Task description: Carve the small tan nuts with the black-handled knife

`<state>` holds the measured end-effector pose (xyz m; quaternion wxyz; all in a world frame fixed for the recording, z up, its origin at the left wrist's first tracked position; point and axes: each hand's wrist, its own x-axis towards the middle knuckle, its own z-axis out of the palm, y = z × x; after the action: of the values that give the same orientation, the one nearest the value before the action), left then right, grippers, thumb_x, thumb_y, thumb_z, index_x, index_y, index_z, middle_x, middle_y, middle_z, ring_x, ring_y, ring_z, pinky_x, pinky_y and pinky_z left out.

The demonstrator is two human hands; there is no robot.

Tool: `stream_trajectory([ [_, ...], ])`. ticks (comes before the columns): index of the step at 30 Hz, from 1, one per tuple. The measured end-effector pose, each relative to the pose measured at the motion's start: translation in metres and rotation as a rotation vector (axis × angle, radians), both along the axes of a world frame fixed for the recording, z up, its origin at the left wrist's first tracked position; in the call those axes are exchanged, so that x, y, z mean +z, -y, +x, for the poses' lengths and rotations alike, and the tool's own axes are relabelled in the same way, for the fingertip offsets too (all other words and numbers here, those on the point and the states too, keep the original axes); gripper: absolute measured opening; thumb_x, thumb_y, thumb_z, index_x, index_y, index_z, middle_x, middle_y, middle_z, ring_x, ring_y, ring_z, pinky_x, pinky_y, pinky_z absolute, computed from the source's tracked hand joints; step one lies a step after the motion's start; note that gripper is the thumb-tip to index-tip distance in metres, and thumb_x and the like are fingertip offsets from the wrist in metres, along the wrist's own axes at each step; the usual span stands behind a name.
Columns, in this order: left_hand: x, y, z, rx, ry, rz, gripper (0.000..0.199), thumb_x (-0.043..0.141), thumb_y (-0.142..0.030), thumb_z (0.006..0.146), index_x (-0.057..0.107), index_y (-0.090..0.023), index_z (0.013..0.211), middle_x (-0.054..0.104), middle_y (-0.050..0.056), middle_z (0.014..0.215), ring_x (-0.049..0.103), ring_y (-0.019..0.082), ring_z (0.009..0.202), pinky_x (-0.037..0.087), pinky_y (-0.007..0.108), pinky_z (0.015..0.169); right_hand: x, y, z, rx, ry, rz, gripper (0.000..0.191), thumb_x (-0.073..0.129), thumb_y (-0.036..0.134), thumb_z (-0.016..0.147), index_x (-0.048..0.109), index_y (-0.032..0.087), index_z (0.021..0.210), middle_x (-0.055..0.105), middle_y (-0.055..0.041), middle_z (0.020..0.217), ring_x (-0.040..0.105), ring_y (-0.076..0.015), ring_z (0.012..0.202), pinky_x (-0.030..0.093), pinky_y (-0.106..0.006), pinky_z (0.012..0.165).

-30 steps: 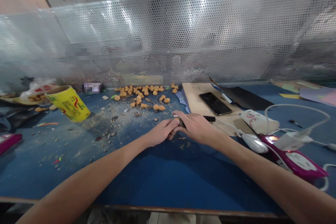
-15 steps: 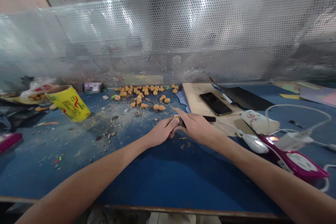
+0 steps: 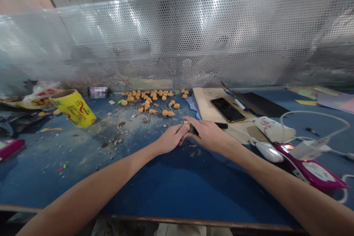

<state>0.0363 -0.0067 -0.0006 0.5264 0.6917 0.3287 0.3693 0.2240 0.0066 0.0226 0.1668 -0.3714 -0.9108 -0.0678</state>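
My left hand is closed, thumb and fingers pinching a small tan gourd that is mostly hidden and matches the colour of those on the table. Against it, my right hand is closed round a black-handled tool, its handle sticking out to the right. Between the hands a dark, flat part of this tool shows; its tip is covered by fingers. Both hands meet just above the blue table. Beyond them lies a spread of small gourds, several of them double-bulbed.
A tilted yellow tube stands left, near a plastic bag. Crumbs and chips litter the left-centre. At right are a phone on brown cardboard, a magenta power strip and white cables. A perforated metal screen closes the back.
Both hands stay together in nearly the same place, with only a slight shift of the right-hand fingers. The whole view has moved a touch.
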Motion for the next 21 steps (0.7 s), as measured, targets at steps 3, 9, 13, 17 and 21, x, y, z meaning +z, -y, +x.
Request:
stream_trajectory([
  [3,-0.001,-0.001,0.001,-0.012,0.037,-0.041,0.047,0.040,-0.060,0.093,0.037,-0.018,0.072,0.031,-0.006,0.059,0.031,0.007,0.049,0.027,0.022,0.048,-0.002,0.001,-0.001,-0.007,-0.031,-0.012,0.052,0.041,0.045,0.098,0.040,0.011,0.138,0.071,-0.0173,0.106,0.069,-0.0305,0.089,0.051,-0.040,0.071],
  [9,0.001,-0.004,0.002,-0.010,0.141,-0.103,0.046,0.043,-0.061,0.091,0.039,-0.018,0.078,0.027,-0.007,0.061,0.023,0.005,0.048,0.021,0.021,0.046,-0.004,-0.001,-0.001,-0.014,-0.102,-0.048,0.042,0.045,0.026,0.095,0.046,0.014,0.135,0.069,-0.0147,0.113,0.068,-0.0283,0.096,0.052,-0.039,0.079],
  [13,0.000,-0.004,0.002,-0.027,0.183,-0.142,0.045,0.042,-0.060,0.092,0.038,-0.018,0.078,0.023,-0.008,0.060,0.018,0.005,0.048,0.016,0.021,0.046,0.002,0.000,-0.001,-0.029,-0.152,-0.061,0.044,0.046,0.035,0.096,0.045,0.018,0.136,0.069,-0.0114,0.115,0.068,-0.0273,0.096,0.052,-0.037,0.078],
  [17,-0.003,-0.006,0.001,-0.024,0.241,-0.182,0.044,0.043,-0.060,0.092,0.037,-0.018,0.080,0.020,-0.008,0.061,0.015,0.005,0.049,0.014,0.021,0.045,0.011,0.001,0.002,-0.029,-0.219,-0.033,0.039,0.046,0.034,0.096,0.049,0.023,0.134,0.071,-0.0072,0.109,0.069,-0.0229,0.086,0.051,-0.033,0.073],
  [21,-0.003,-0.005,0.002,-0.023,0.232,-0.190,0.042,0.045,-0.059,0.092,0.039,-0.018,0.084,0.021,-0.008,0.064,0.017,0.005,0.051,0.014,0.020,0.046,0.014,-0.001,0.006,0.046,-0.290,-0.029,0.033,0.045,0.025,0.095,0.059,0.025,0.125,0.072,-0.0048,0.107,0.068,-0.0190,0.084,0.051,-0.031,0.076],
])
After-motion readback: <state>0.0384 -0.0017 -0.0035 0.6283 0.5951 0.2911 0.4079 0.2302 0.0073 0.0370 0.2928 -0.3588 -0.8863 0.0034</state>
